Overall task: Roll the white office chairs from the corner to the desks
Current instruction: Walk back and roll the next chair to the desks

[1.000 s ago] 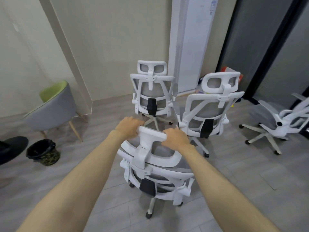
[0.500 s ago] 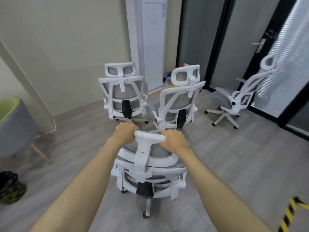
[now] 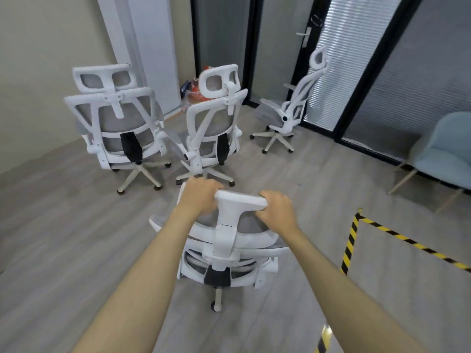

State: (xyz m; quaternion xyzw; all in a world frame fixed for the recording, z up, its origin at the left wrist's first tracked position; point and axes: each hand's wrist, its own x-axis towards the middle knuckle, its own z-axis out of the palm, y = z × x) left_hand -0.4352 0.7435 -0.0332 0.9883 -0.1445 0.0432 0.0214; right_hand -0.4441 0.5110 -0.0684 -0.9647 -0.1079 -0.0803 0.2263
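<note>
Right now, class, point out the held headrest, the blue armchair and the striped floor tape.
headrest (image 3: 240, 199): head view, top bar.
blue armchair (image 3: 451, 138): head view, backrest.
striped floor tape (image 3: 407, 240): head view, diagonal strip.

Office room, cluster of white swivel chairs (image 3: 122, 128) on grey plank floor (image 3: 63, 225), black-framed glass partitions (image 3: 420, 72) with blinds (image 3: 351, 59), floor-standing air conditioner (image 3: 153, 47), hazard tape (image 3: 407, 240).
</note>
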